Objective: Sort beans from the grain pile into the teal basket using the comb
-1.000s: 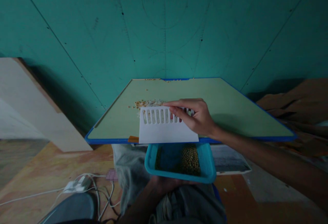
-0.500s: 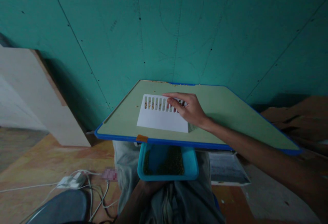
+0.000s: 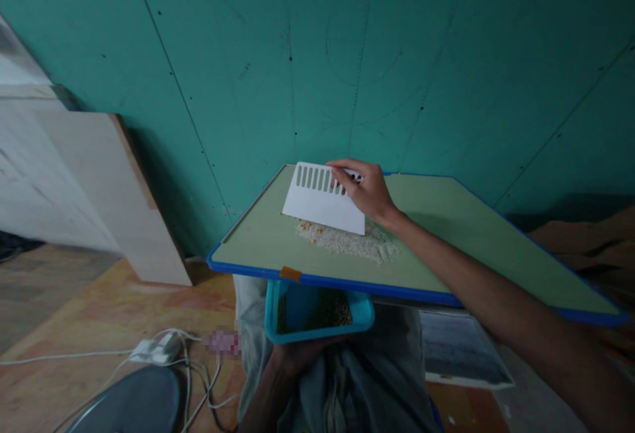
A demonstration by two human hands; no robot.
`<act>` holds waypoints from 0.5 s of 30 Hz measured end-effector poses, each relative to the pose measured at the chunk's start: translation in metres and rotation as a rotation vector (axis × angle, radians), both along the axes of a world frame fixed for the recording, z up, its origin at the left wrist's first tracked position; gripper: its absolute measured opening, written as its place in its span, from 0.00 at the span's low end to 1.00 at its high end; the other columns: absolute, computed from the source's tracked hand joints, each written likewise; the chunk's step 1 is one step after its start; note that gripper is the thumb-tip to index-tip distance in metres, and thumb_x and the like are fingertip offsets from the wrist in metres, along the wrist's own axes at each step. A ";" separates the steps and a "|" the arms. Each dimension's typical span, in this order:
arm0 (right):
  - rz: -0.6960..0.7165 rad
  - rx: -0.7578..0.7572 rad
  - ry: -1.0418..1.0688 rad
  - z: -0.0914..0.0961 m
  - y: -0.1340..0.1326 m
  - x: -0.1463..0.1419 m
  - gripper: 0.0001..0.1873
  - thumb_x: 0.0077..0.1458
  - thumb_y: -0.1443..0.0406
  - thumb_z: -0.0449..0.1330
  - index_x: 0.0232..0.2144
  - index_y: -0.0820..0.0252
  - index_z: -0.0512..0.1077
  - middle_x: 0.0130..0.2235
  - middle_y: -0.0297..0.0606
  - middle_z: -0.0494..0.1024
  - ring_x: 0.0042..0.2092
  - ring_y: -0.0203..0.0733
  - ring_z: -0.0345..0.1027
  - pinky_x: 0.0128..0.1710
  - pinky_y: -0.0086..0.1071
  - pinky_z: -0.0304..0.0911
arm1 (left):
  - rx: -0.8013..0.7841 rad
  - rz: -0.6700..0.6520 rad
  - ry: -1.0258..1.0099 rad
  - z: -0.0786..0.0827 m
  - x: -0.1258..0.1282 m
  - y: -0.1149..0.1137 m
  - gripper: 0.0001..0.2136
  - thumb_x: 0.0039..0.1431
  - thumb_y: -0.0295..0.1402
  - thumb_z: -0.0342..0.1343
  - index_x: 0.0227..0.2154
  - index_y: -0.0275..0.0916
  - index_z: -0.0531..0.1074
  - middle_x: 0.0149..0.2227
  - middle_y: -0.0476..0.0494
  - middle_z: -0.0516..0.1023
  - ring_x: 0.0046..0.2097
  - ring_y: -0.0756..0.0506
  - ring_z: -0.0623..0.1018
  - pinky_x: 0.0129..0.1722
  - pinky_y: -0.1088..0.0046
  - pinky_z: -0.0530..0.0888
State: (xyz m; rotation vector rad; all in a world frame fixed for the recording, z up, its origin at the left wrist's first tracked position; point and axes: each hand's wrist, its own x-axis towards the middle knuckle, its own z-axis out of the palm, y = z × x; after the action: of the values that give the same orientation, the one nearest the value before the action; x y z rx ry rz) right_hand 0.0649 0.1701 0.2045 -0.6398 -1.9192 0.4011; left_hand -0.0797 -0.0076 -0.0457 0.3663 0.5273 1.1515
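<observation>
In the head view my right hand (image 3: 367, 190) grips a flat white slotted scraper (image 3: 325, 205) by its upper right edge, thumb on the near face. The scraper is tilted, its straight lower edge at the far side of a pile of white grains like rice (image 3: 347, 241). A few yellow kernels (image 3: 308, 228) lie at the pile's left end. Below the table's front edge, my left hand (image 3: 300, 355) holds a turquoise plastic tub (image 3: 317, 336) from beneath; its fingers are mostly hidden. Inside the tub are small green and yellowish grains (image 3: 322, 311).
The pale green tabletop (image 3: 436, 221) has a blue rim and stands against a green wall (image 3: 248, 109). Orange tape (image 3: 290, 274) covers part of the front rim. On the floor at left are a power strip (image 3: 156, 348), cables and a dark rounded object (image 3: 131, 403).
My right hand has shifted the scraper toward the wall, uncovering the grain pile in front of it. The tub now sits slightly tilted, and the whole view has shifted a little.
</observation>
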 end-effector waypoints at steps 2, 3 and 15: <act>-0.060 0.012 -0.022 -0.006 -0.002 0.002 0.16 0.60 0.58 0.55 0.42 0.60 0.78 0.31 0.37 0.80 0.27 0.35 0.69 0.29 0.30 0.62 | -0.059 0.055 -0.088 -0.004 -0.005 -0.001 0.34 0.49 0.60 0.50 0.57 0.50 0.66 0.59 0.45 0.73 0.64 0.32 0.64 0.61 0.45 0.63; -0.092 0.021 -0.029 -0.009 -0.003 0.003 0.15 0.60 0.59 0.55 0.41 0.60 0.78 0.30 0.36 0.80 0.27 0.35 0.70 0.29 0.30 0.62 | -0.096 0.092 -0.124 -0.006 -0.007 -0.002 0.34 0.49 0.61 0.50 0.55 0.49 0.68 0.56 0.43 0.75 0.63 0.31 0.64 0.61 0.46 0.63; -0.167 0.055 -0.087 -0.009 -0.009 0.006 0.15 0.60 0.61 0.54 0.42 0.60 0.79 0.32 0.37 0.82 0.29 0.37 0.72 0.29 0.30 0.62 | -0.123 0.236 -0.249 0.017 -0.012 -0.011 0.32 0.49 0.64 0.46 0.49 0.51 0.74 0.54 0.43 0.77 0.59 0.26 0.69 0.57 0.36 0.64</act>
State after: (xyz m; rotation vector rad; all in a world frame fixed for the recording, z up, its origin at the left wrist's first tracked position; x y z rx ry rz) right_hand 0.0713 0.1614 0.1951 -0.7859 -1.9349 0.2173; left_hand -0.0921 -0.0185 -0.0286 0.0526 0.4262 1.3627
